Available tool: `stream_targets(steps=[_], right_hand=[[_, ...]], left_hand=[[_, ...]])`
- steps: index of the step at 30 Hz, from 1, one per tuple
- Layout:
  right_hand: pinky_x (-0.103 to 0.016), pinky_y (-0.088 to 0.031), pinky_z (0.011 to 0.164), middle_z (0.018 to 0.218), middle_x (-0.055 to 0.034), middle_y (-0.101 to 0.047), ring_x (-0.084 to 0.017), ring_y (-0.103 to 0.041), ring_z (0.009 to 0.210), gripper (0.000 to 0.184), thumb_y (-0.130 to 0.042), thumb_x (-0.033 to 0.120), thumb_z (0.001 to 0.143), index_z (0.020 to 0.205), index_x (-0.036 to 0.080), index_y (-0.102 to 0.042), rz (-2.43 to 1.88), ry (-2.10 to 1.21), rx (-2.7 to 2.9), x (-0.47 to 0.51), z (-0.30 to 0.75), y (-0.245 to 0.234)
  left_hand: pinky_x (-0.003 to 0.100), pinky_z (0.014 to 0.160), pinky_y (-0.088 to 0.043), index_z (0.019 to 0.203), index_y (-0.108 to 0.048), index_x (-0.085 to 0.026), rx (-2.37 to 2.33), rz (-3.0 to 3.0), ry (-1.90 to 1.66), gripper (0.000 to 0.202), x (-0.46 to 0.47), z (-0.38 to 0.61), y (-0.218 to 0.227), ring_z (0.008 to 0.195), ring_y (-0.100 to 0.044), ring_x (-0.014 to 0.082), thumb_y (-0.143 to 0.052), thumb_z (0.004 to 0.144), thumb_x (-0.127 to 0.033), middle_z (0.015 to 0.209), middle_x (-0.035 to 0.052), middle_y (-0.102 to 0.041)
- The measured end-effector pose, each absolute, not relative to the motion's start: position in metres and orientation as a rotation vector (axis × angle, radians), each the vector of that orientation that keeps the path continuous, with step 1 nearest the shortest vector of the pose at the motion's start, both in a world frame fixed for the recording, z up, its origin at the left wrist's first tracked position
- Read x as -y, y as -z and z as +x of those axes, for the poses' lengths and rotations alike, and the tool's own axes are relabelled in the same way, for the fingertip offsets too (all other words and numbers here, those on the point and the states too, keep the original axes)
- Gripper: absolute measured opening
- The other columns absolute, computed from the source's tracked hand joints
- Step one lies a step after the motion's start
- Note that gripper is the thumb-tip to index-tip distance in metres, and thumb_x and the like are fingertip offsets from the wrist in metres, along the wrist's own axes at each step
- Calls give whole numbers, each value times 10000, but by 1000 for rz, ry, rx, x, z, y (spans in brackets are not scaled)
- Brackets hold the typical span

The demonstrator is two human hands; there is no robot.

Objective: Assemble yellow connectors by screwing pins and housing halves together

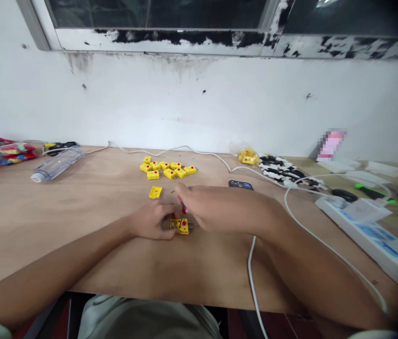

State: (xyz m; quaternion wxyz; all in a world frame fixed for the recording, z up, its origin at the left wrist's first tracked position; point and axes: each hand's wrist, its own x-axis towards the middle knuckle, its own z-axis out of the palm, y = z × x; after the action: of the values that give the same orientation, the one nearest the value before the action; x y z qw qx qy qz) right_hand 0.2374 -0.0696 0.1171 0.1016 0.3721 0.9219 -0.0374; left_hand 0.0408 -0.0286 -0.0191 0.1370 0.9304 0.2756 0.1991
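Fingers (167, 208) of the left hand (147, 220) pinch the left end of a yellow plug (185, 228). This plug lies on the wooden bench (114, 263), about midway between its far edge and its near edge, with its pins pointing right and a red dot on top. The right hand (199, 207) is curled around a small tool with a red handle (184, 209). The tool's thin tip points down at the plug, but I cannot tell if it touches.

Just past the left hand, toward the far edge, sits a loose yellow cover (155, 192). Behind it is a bunch of yellow plugs (153, 175) with red dots, some touching. Near the far edge, to the right, there is a clear bag of yellow parts (248, 156) and a pile of black and white parts (283, 170). A dark phone (240, 184) lies past the right arm.

By the far edge, on the left side, a clear bottle (58, 165) lies on its side near a red bag (4, 153). A white power strip (364, 230) runs along the right side toward the near edge.
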Motion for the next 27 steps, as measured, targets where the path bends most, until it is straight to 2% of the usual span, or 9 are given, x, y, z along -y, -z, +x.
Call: stream_targets(steps=[5, 9, 11, 13, 17, 19, 21, 24, 27], right_hand=[[-250, -302, 540, 791, -74, -680, -128, -554, 596, 204, -451, 125, 918, 921, 113, -654, 1024, 29, -2830, 69, 232, -121], [-265, -295, 545, 689, -78, -666, -157, -588, 611, 313, -477, 247, 957, 750, 135, -683, 1121, -62, -2768, 67, 227, -122], [-272, -308, 547, 709, -95, -679, -180, -612, 641, 343, -452, 262, 967, 754, 135, -688, 1181, -103, -2756, 66, 227, -121], [-273, -334, 556, 821, -118, -705, -199, -634, 703, 277, -465, 258, 952, 866, 122, -691, 1192, -68, -2749, 67, 228, -119], [-255, -360, 569, 1006, -138, -694, -159, -622, 712, 246, -464, 88, 880, 1065, 77, -626, 1068, 32, -2792, 71, 231, -120], [-251, -346, 556, 961, -119, -701, -142, -604, 666, 238, -457, 67, 879, 1042, 81, -631, 1042, 53, -2781, 71, 231, -121], [-253, -326, 550, 891, -102, -709, -148, -603, 657, 198, -474, 123, 909, 969, 102, -662, 1057, 52, -2758, 69, 230, -122], [-262, -300, 545, 768, -99, -702, -161, -596, 626, 264, -498, 234, 941, 821, 118, -703, 1117, -5, -2716, 67, 227, -124], [-267, -290, 537, 691, -93, -686, -164, -581, 583, 296, -520, 291, 942, 824, 120, -732, 1153, -50, -2691, 69, 226, -126]], left_hand=[[321, 806, -501, 953, -620, -181, -762, 2696, -607, 245, 27, 40, 21, 892, -636, 223, -646, 734, -288, 954, 71, -677], [311, 780, -500, 966, -615, -189, -802, 2683, -596, 256, 28, 39, 21, 878, -635, 221, -648, 737, -299, 922, 58, -674], [305, 767, -500, 983, -615, -195, -819, 2679, -582, 273, 29, 39, 21, 863, -636, 217, -654, 739, -312, 909, 51, -674], [305, 772, -499, 1004, -617, -196, -812, 2684, -575, 288, 28, 39, 20, 866, -637, 216, -653, 744, -315, 923, 54, -676], [311, 803, -496, 1007, -624, -188, -774, 2695, -581, 287, 27, 40, 20, 888, -634, 218, -649, 746, -303, 957, 66, -677], [312, 807, -496, 991, -627, -184, -775, 2692, -581, 276, 27, 40, 21, 883, -635, 216, -653, 742, -302, 952, 65, -678], [309, 801, -499, 981, -629, -185, -786, 2688, -579, 269, 28, 40, 20, 876, -637, 214, -657, 741, -303, 949, 63, -680], [303, 786, -504, 984, -630, -190, -822, 2679, -559, 271, 29, 40, 19, 872, -641, 212, -660, 748, -320, 927, 57, -685], [310, 786, -507, 994, -632, -193, -848, 2674, -548, 284, 29, 40, 19, 880, -646, 219, -660, 755, -344, 898, 52, -686]])
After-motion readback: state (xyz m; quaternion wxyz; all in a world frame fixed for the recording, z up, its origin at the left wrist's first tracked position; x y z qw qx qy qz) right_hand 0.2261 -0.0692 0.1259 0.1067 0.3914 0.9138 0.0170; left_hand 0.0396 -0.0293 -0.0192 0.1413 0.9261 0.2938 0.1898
